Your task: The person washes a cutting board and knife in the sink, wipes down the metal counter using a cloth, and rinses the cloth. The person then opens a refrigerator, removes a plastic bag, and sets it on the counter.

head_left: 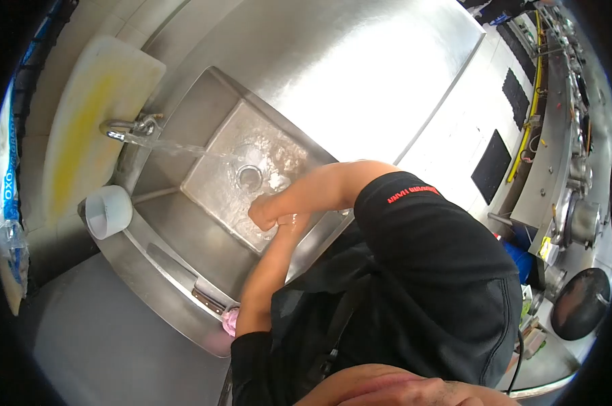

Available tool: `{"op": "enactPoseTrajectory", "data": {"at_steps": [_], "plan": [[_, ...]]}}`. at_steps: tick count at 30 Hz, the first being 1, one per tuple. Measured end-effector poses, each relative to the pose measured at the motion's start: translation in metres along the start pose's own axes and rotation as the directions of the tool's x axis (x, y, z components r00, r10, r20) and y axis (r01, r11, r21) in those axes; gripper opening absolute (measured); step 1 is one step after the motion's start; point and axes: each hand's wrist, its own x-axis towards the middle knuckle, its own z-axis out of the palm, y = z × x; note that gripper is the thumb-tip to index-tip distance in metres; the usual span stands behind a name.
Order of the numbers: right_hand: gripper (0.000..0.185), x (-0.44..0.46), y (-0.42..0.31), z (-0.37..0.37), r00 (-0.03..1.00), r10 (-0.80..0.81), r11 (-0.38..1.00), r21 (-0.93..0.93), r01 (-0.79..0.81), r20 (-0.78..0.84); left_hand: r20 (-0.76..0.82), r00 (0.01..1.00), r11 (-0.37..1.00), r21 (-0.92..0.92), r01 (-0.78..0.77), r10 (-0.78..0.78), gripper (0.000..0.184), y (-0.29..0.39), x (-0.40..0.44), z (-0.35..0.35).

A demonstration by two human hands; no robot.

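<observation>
1) Two bare hands are low inside the steel sink (201, 231), near the round drain (250, 177)
2) Right hand (259, 211) is curled narrow, like a loose fist; I cannot tell if something is inside it
3) Left hand (290, 220) is at the right wrist and mostly hidden by it, so I cannot tell how its fingers stand
4) Water (177, 147) runs from the tap (124, 128) at the far side of the sink and spreads on the bottom
5) Behind the tap leans a white cutting board (89, 128) with a yellow stain
6) On the left corner of the sink stands a white tub (109, 212)
7) One knife (199, 292) lies along the left rim, and a pink crumpled thing (231, 321) is beside its handle, close to the left forearm
8) Beyond the sink, the steel counter (360, 74) extends to the right
</observation>
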Motion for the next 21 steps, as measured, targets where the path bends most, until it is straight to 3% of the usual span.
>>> {"op": "enactPoseTrajectory", "data": {"at_steps": [1,3,5,6,7,8,9,10,12,13,15,16,18,19,20,21], "plan": [[0.014,0.018,0.006,0.014,0.999,-0.006,0.999,0.034,0.008,-0.053,-0.003,1.0,1.0,0.006,-0.005,0.005,0.028,0.006,0.001,-0.01],[0.015,0.017,0.014,0.014,0.993,-0.002,0.997,0.076,0.011,-0.116,0.152,0.977,0.958,0.223,-0.179,0.147,0.023,0.027,-0.007,-0.045],[0.023,-0.012,0.032,-0.017,0.982,-0.061,0.845,0.515,0.145,-0.177,0.095,0.963,0.944,0.198,-0.265,0.251,0.018,0.022,-0.02,-0.067],[0.023,-0.021,0.036,-0.024,0.978,-0.055,0.849,0.507,0.151,-0.199,0.037,0.939,0.924,0.168,-0.343,0.342,0.014,0.02,-0.026,-0.079],[0.022,-0.029,0.042,-0.029,0.974,0.051,0.555,0.817,0.155,-0.219,-0.215,0.912,0.933,0.172,-0.316,0.349,0.013,0.022,-0.03,-0.09],[0.021,-0.038,0.049,-0.032,0.969,0.147,0.154,0.973,0.174,-0.197,-0.452,0.826,0.942,0.162,-0.295,0.337,0.012,0.025,-0.032,-0.099],[0.029,-0.064,0.049,-0.045,0.987,0.043,-0.176,0.971,0.16,-0.154,-0.586,0.793,0.985,0.063,-0.16,0.166,0.017,0.035,-0.032,-0.118],[0.029,-0.087,0.05,-0.055,0.984,0.051,-0.173,0.968,0.179,-0.173,-0.691,0.723,0.998,-0.059,-0.037,-0.014,0.023,0.044,-0.03,-0.138],[0.057,-0.121,0.052,-0.073,0.952,-0.293,-0.371,0.928,-0.027,-0.089,-0.75,0.457,0.844,-0.537,0.002,-0.478,0.032,0.044,-0.025,-0.16],[0.057,-0.129,0.048,-0.076,0.952,-0.288,-0.367,0.93,-0.011,-0.103,-0.758,0.459,0.85,-0.527,-0.011,-0.464,0.032,0.043,-0.024,-0.168],[0.055,-0.141,0.036,-0.079,0.929,-0.163,-0.258,0.923,0.285,-0.332,-0.368,0.279,0.335,-0.928,-0.16,-0.887,0.044,0.04,-0.019,-0.181],[0.055,-0.144,0.037,-0.083,0.926,-0.159,-0.253,0.921,0.298,-0.343,-0.377,0.287,0.341,-0.925,-0.168,-0.881,0.044,0.037,-0.025,-0.185],[0.061,-0.146,0.043,-0.095,0.758,-0.41,0.006,0.829,0.559,-0.508,0.02,0.649,-0.205,-0.956,-0.21,-0.76,0.049,0.025,-0.042,-0.185],[0.063,-0.15,0.047,-0.099,0.759,-0.417,0.111,0.801,0.588,-0.5,-0.02,0.761,-0.248,-0.939,-0.236,-0.649,0.055,0.02,-0.043,-0.182],[0.063,-0.154,0.052,-0.099,0.753,-0.416,0.109,0.794,0.598,-0.51,-0.025,0.765,-0.24,-0.943,-0.233,-0.644,0.055,0.011,-0.038,-0.18],[0.065,-0.166,0.055,-0.102,0.832,-0.293,0.026,0.866,0.5,-0.471,-0.105,0.806,-0.145,-0.962,-0.23,-0.583,0.056,0.005,-0.031,-0.181]]}}
